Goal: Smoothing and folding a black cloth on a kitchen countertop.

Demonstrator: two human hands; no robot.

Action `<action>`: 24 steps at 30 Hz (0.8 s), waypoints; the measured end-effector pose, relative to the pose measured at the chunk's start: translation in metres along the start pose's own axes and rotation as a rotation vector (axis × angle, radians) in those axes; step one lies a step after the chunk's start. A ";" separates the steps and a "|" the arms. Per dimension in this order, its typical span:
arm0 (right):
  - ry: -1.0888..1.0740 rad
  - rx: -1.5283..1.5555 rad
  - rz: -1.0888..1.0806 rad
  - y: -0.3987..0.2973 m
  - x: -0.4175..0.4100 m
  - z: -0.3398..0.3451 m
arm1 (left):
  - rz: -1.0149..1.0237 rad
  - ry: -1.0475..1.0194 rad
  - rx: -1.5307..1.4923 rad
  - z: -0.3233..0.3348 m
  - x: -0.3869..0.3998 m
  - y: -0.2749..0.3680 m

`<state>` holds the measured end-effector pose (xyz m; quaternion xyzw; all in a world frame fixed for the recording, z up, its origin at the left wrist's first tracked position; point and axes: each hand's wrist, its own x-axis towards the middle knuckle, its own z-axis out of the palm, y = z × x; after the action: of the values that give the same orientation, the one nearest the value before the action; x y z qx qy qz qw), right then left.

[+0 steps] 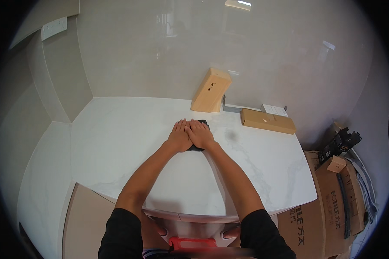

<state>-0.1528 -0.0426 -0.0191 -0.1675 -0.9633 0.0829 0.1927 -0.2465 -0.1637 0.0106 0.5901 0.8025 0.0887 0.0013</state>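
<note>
My left hand (180, 138) and my right hand (201, 134) lie flat, side by side, on a black folded cloth (196, 148). The inner edges of the hands meet, and the fingers stretch toward the wall. Most of the cloth is hidden under my palms; parts of it show above and below them. Beneath it is a white marble-patterned countertop (123, 136). Neither hand visibly grips the cloth.
Against the back wall leans a wooden knife block (210, 90) bearing writing. To its right are a brown cardboard box (268, 121) and a white box (274, 110). Large cartons (330, 194) stand beyond the counter's right edge. A socket panel (54, 28) is on the left wall.
</note>
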 end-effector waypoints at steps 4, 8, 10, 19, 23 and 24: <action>0.033 -0.041 -0.018 0.007 0.009 0.006 | -0.040 0.014 -0.003 0.006 0.006 -0.002; 0.011 -0.062 -0.018 0.011 0.011 0.008 | -0.047 0.048 -0.036 0.012 0.009 -0.004; -0.011 -0.061 -0.007 0.006 0.009 0.005 | -0.053 0.043 -0.039 0.011 0.006 -0.002; -0.099 -0.097 0.038 -0.001 0.007 -0.006 | -0.072 0.081 -0.047 0.013 0.000 0.000; -0.117 -0.076 0.073 -0.001 -0.003 -0.008 | -0.064 0.125 -0.045 0.016 -0.008 0.007; -0.084 -0.095 0.043 -0.002 -0.006 -0.007 | -0.069 0.120 -0.051 0.017 -0.011 0.008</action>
<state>-0.1452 -0.0464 -0.0143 -0.1933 -0.9696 0.0479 0.1419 -0.2335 -0.1695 -0.0062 0.5555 0.8184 0.1442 -0.0289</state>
